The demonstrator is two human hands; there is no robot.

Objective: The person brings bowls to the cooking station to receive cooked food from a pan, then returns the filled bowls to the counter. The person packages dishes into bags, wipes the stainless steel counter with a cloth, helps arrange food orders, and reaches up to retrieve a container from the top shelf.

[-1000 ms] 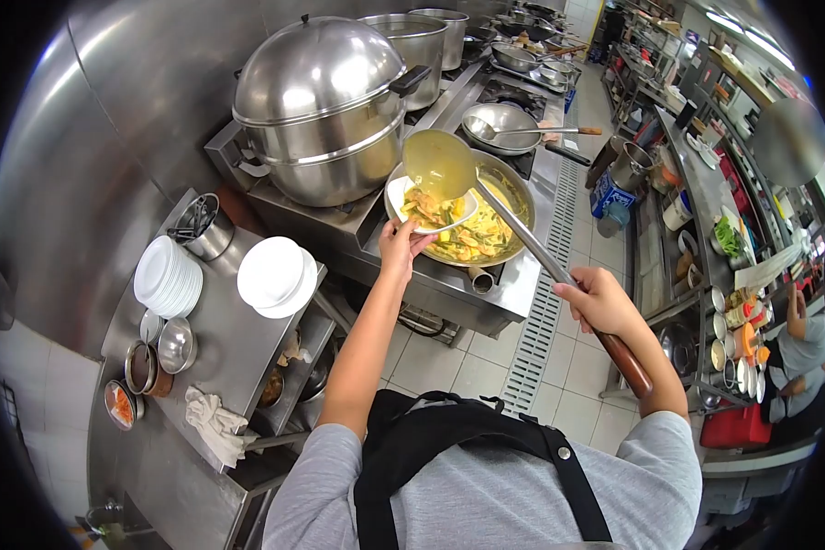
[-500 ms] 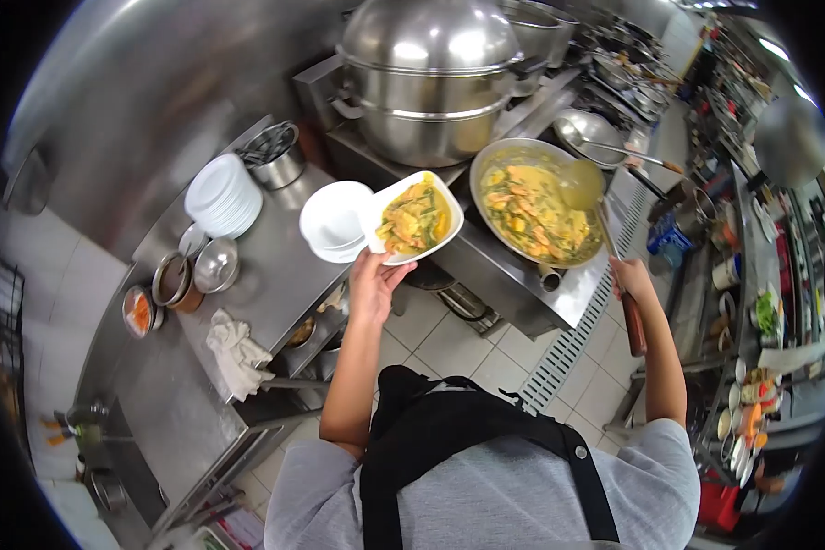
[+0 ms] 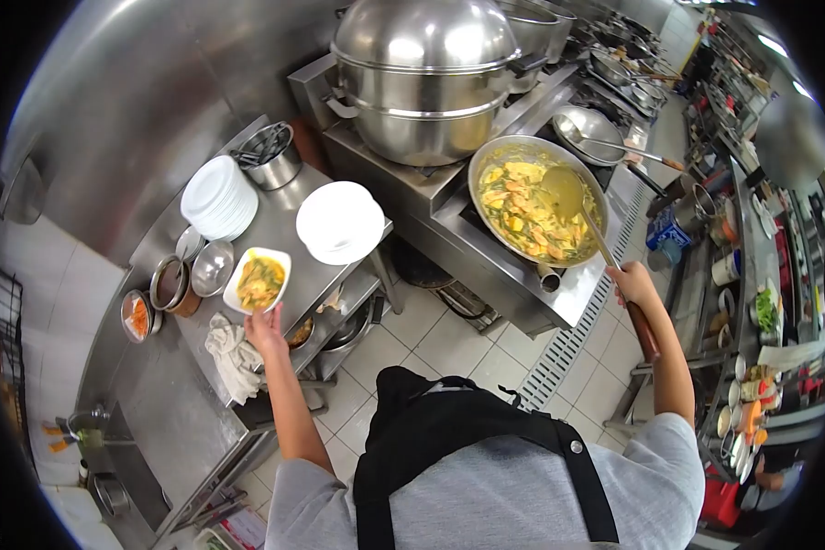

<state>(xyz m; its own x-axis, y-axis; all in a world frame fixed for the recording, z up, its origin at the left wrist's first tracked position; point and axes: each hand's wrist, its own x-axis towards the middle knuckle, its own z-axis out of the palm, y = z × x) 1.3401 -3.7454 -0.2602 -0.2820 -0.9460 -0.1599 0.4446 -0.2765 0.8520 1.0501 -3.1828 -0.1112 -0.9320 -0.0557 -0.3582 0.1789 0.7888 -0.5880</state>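
My left hand (image 3: 265, 332) grips the near edge of a white square bowl (image 3: 281, 259) over the steel counter. Yellow curry (image 3: 260, 283) with green vegetable pieces fills the bowl. My right hand (image 3: 631, 284) is closed around the long handle of a ladle (image 3: 599, 240). The ladle's round head lies in a wide pan (image 3: 474, 190) of the same yellow curry on the stove. A stack of white bowls (image 3: 341, 223) stands on the counter between the held bowl and the pan.
White plates (image 3: 218, 198) are piled at the counter's back, beside a pot of utensils (image 3: 273, 165). A crumpled cloth (image 3: 233, 357) hangs at the counter edge. A large domed steamer (image 3: 423, 82) stands behind the pan. A person (image 3: 791, 142) is at the far right.
My left hand has carried the filled bowl leftward, from beside the pan past the bowl stack to above the counter's left part. The ladle has stayed in the pan.
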